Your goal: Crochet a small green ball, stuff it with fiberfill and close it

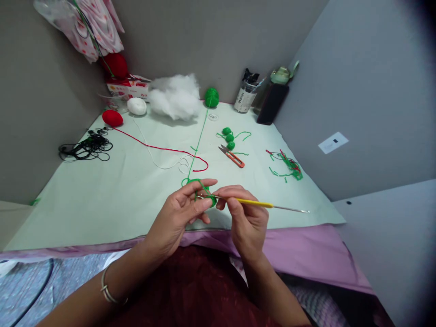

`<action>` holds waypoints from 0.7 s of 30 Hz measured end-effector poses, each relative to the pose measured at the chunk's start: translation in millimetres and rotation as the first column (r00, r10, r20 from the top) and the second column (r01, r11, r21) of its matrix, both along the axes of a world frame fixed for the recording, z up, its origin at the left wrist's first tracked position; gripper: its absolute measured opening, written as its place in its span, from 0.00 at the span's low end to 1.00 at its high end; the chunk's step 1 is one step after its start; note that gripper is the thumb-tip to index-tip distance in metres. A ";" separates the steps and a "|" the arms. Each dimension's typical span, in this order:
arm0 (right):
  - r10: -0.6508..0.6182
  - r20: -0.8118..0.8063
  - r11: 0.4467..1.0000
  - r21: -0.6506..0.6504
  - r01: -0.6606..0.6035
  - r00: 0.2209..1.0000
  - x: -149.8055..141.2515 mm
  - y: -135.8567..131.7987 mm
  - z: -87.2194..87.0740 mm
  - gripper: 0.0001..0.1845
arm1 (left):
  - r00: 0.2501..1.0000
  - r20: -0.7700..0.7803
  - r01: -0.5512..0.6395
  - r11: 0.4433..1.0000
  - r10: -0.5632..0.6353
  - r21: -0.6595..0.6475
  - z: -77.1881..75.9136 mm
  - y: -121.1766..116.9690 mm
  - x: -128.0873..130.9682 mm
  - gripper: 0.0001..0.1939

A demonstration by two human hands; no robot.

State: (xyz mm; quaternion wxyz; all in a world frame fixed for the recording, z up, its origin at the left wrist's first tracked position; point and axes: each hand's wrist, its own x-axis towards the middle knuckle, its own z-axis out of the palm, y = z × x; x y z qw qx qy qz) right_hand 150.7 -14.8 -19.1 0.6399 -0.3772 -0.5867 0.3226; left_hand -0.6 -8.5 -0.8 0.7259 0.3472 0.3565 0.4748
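Note:
My left hand point(182, 209) pinches a small piece of green crochet point(213, 200) between thumb and fingers, with green yarn looped over its index finger. My right hand point(248, 218) grips a crochet hook point(255, 202) by its yellow handle. The hook's front end meets the green piece; its other metal end points right. From the left hand the green strand runs back across the table to a ball of green yarn point(211, 97). Much of the crochet piece is hidden by the fingers.
Orange-handled thread snips point(231, 156) lie beyond my hands, near small green crocheted balls point(230, 138). Yarn scraps point(291, 167) are at the right. Behind are white stuffing point(175, 97), a red yarn ball point(112, 118), a white one point(136, 106), a phone point(273, 104) and a black cord tangle point(86, 145).

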 end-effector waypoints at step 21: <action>0.097 -0.264 0.979 -0.150 -0.140 0.960 3.8 5.8 -4.0 0.09 | 0.996 -0.078 0.044 0.997 -0.039 0.064 -5.8 3.1 -7.7 0.13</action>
